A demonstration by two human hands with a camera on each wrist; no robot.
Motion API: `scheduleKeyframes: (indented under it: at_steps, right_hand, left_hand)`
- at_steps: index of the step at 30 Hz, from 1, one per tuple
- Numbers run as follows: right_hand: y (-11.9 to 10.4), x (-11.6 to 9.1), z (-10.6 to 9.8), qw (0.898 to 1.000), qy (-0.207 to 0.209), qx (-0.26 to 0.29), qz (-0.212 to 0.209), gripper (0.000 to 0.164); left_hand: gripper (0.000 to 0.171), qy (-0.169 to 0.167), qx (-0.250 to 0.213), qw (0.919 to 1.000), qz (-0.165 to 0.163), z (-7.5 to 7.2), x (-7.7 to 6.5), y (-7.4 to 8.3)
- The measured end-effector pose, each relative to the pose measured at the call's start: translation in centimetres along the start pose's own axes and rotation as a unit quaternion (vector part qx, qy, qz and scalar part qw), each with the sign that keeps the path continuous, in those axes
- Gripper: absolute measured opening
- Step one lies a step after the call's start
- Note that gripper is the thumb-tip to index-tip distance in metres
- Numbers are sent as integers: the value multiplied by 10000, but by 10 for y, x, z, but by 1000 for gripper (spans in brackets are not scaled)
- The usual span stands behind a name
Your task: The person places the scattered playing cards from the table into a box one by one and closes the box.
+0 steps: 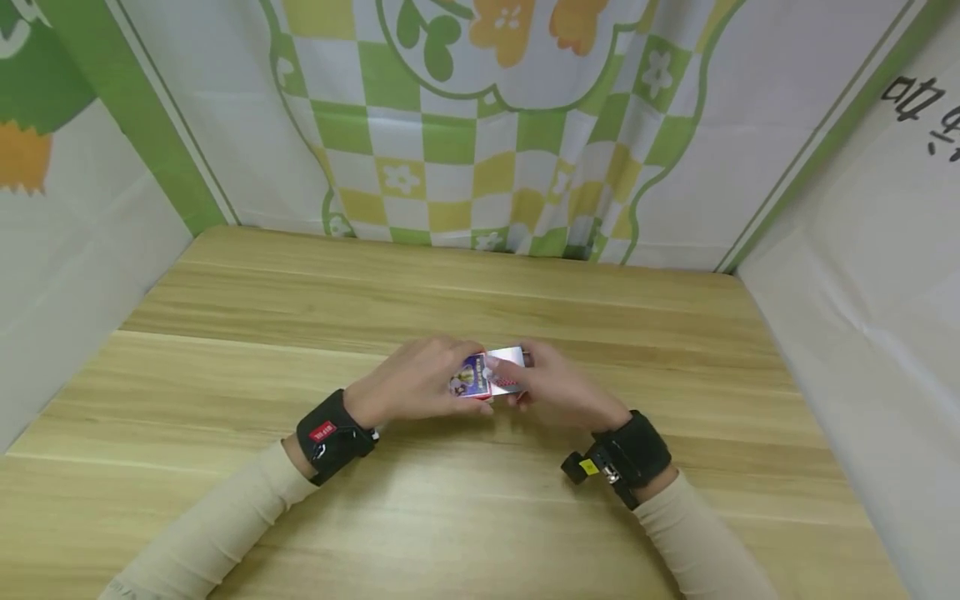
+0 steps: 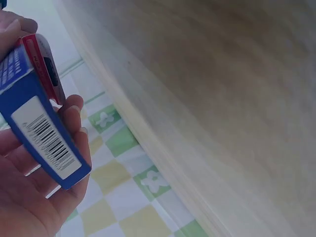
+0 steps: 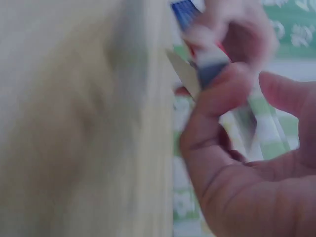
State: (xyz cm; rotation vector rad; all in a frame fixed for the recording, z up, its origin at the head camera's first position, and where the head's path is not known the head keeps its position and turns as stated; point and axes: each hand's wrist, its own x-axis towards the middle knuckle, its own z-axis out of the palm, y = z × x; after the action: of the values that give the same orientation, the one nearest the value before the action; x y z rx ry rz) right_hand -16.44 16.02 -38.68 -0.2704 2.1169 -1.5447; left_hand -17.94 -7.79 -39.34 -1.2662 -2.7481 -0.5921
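Over the middle of the table, my left hand [image 1: 416, 379] grips a small blue box [image 1: 471, 379] with a printed picture and red edging, like a playing-card box. In the left wrist view a white barcode label [image 2: 47, 137] shows on the box's narrow side, and a red-and-white piece [image 2: 45, 66] lies against it. My right hand [image 1: 566, 387] pinches a shiny white flat piece [image 1: 510, 355] with a red pattern at the box's right end, thumb on top. The right wrist view is blurred; a pale pointed flap [image 3: 183, 74] stands out there. What lies inside the box is hidden.
A wood-grain table [image 1: 480, 517] lies under both hands. A green, yellow and white checked curtain [image 1: 450, 167] hangs along its far edge, with white cloth walls [image 1: 847, 275] at both sides. Black bands with devices [image 1: 633, 454] are strapped to both wrists.
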Motion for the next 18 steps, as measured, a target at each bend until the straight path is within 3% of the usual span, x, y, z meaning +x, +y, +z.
scheduleKeyframes:
  at_steps: [4,9,12,18]
  right_hand:
    - [3,-3,-10,9984,443,331,79,25]
    - [5,1,1,9969,291,729,-31,13]
    - [6,4,9,9950,437,898,-96,16]
    - [7,6,11,9954,627,714,152,21]
  left_hand:
    - [72,25,2,10000,19,0,1,0]
    - [64,62,-208,9991,373,0,2,3]
    - [60,162,-415,9978,495,-2,4,5]
    - [57,152,-1047,9936,386,-3,5,7]
